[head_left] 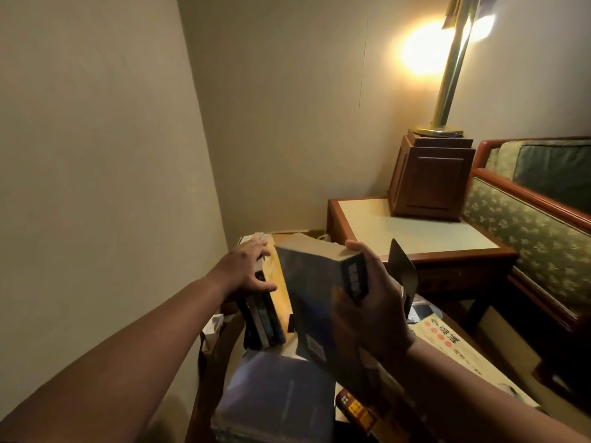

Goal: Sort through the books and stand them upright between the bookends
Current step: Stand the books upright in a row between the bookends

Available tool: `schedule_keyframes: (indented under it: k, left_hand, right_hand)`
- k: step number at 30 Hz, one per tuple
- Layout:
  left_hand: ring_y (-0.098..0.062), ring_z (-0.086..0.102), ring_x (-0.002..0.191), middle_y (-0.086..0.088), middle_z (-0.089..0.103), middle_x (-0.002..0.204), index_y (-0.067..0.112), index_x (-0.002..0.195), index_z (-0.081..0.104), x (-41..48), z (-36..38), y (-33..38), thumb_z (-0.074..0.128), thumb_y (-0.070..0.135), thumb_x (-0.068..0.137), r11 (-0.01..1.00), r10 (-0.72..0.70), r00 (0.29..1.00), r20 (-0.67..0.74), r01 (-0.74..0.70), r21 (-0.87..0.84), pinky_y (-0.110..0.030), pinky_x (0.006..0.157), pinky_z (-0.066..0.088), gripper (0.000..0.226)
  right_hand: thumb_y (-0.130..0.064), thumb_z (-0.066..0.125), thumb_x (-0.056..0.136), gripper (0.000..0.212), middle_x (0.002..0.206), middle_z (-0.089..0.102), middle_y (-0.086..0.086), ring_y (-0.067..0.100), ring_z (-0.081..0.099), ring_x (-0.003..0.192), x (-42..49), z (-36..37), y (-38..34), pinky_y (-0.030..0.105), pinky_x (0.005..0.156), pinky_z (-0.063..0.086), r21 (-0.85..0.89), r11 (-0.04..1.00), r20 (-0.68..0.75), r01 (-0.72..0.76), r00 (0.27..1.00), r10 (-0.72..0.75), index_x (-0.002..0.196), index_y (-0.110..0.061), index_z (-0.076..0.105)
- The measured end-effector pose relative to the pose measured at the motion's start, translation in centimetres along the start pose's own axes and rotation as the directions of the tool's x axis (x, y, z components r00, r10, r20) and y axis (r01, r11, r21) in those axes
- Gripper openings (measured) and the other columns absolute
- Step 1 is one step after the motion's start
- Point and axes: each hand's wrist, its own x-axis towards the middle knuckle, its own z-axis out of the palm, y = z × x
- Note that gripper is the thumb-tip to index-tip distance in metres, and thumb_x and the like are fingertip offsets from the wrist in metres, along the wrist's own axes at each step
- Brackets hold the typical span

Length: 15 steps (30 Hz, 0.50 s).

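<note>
The right hand (367,298) grips a thick dark-blue paperback with yellowed page edges (307,292). The fingers are hooked over its top corner and the thumb is pressed on the front cover, so the spine with pale lettering sits in the palm. The book is held off the surface, tilted, with its top leaning away from the person.

Just left of it, the left hand (252,270) clasps a short row of upright books (265,318). The fingers are curled over their tops and the thumb is spread on the outermost yellow cover (279,282). A narrow wedge of free room lies between that yellow cover and the held paperback.

Right of the right hand, a thin black metal bookend (403,270) stands upright, close to the knuckles.

Nearer the person, a flat grey-violet book (275,394) lies cover up, beside a red-and-yellow book (358,414) and a cream sheet with red characters (447,335).

The beige wall (96,155) closes in the left side. A wooden side table with a pale top (415,233) sits behind the bookend, carrying a brown wooden lamp base (431,177).
</note>
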Motion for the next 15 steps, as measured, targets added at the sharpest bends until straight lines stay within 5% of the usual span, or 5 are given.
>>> schedule_keyframes:
  k: [4, 9, 15]
  left_hand:
    - [-0.023, 0.030, 0.146, -0.003, 0.036, 0.156, 0.015, 0.137, 0.051, -0.7, 0.5, 0.7, 0.084, 0.046, 0.071, 0.997, 0.074, 0.996, -0.058, -0.073, 0.018, -0.043, 0.115, 0.034, 0.080]
    - [-0.019, 0.035, 0.140, 0.005, 0.036, 0.153, 0.023, 0.137, 0.048, -2.2, 0.9, 0.9, 0.084, 0.041, 0.072, 0.993, 0.030, 0.992, -0.120, -0.043, -0.106, -0.038, 0.105, 0.047, 0.077]
    - [-0.019, 0.036, 0.137, 0.006, 0.035, 0.152, 0.027, 0.140, 0.047, -2.8, 0.9, 0.6, 0.080, 0.042, 0.074, 0.995, 0.082, 0.983, -0.164, -0.090, -0.039, -0.044, 0.105, 0.047, 0.075]
  right_hand:
    - [-0.001, 0.075, 0.082, 0.063, 0.113, 0.056, -0.007, -0.015, 0.058, 0.102, 1.4, 1.4, 0.3, 0.004, 0.072, 0.049, 0.048, 0.998, -0.067, -0.031, 0.997, 0.035, 0.137, -0.005, 0.044]
    - [-0.028, 0.062, 0.087, 0.060, 0.115, 0.057, 0.005, -0.002, 0.056, 0.101, 3.1, 4.5, 0.3, 0.007, 0.074, 0.051, 0.066, 0.998, -0.119, -0.023, 0.992, 0.031, 0.134, 0.005, 0.046]
    - [-0.020, 0.072, 0.083, 0.065, 0.117, 0.060, 0.007, 0.008, 0.058, 0.098, 3.7, 8.2, 2.5, 0.007, 0.074, 0.052, 0.068, 0.996, -0.056, -0.061, 0.996, 0.065, 0.140, -0.008, 0.042]
